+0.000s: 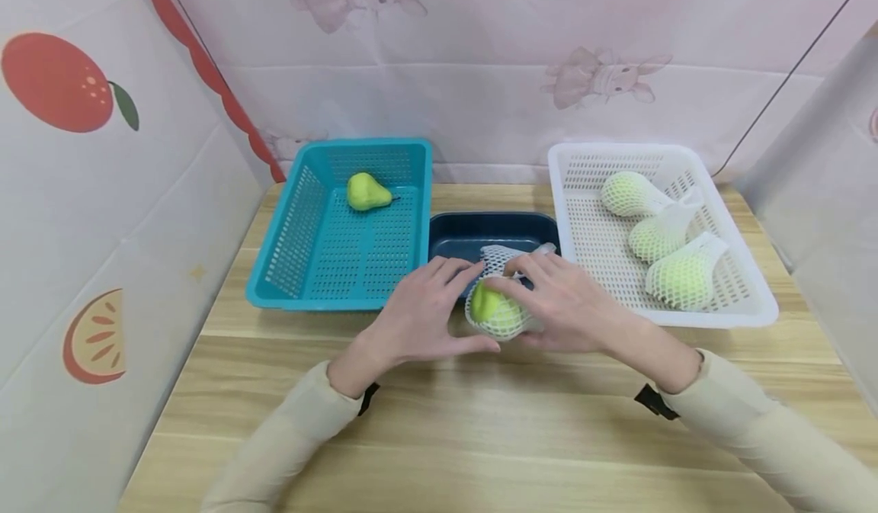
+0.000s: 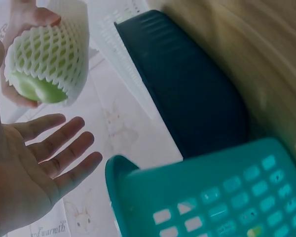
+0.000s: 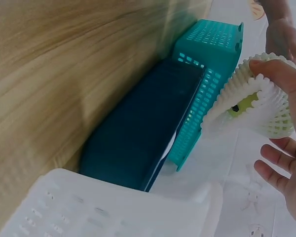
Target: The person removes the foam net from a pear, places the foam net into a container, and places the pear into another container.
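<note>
A green pear [image 1: 499, 316] sits in a white foam net sleeve [image 2: 76, 54], its rounded end bare on one side. My right hand [image 1: 568, 299] grips it through the sleeve, the thumb over the top in the right wrist view. In that view the sleeve's other end gapes around the dark stem [image 3: 235, 108]. Beside the pear, my left hand [image 1: 427, 311] has its fingers spread; the left wrist view shows its palm [image 2: 19, 173] apart from the fruit. Behind the hands, foam netting [image 1: 495, 257] shows at the dark blue tray [image 1: 490, 219], partly hidden.
A teal basket [image 1: 270, 299] on the left has one bare green pear [image 1: 366, 192] inside. On the right, a white basket [image 1: 727, 319] contains three net-wrapped pears [image 1: 682, 280]. The wooden table [image 1: 480, 437] extends in front; a printed cloth [image 1: 473, 109] hangs behind.
</note>
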Motion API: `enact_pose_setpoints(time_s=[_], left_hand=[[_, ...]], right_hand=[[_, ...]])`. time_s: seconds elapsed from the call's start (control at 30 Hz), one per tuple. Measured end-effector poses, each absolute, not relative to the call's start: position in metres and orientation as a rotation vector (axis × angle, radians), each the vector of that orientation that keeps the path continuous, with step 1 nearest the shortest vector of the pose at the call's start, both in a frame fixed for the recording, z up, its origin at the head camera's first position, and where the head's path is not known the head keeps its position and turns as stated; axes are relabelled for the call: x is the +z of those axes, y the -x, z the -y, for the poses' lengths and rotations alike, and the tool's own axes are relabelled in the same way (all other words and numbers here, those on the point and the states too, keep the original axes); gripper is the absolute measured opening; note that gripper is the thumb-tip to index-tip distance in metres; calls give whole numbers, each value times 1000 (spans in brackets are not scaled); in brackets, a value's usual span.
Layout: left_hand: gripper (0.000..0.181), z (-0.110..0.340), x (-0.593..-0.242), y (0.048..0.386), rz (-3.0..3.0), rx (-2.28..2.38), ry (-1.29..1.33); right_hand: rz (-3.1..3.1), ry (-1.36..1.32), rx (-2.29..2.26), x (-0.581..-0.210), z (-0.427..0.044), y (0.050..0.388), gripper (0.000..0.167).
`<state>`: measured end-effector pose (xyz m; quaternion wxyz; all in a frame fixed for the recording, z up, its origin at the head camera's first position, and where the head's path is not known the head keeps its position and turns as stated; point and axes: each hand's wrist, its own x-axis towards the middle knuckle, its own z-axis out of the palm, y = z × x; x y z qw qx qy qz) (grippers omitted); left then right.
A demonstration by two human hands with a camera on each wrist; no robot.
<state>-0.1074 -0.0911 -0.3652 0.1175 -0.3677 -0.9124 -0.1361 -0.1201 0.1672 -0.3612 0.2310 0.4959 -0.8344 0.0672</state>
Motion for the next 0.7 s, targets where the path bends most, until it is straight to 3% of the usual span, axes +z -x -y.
enact_pose_setpoints(time_s=[0.37, 0.7], left_hand=[[101, 84, -371, 106, 2651, -333, 1115], [83, 84, -372, 105, 2650, -381, 1119]], right_hand=[[2312, -1391, 169, -365, -162, 116, 85], [2276, -1382, 170, -369, -161, 113, 88]])
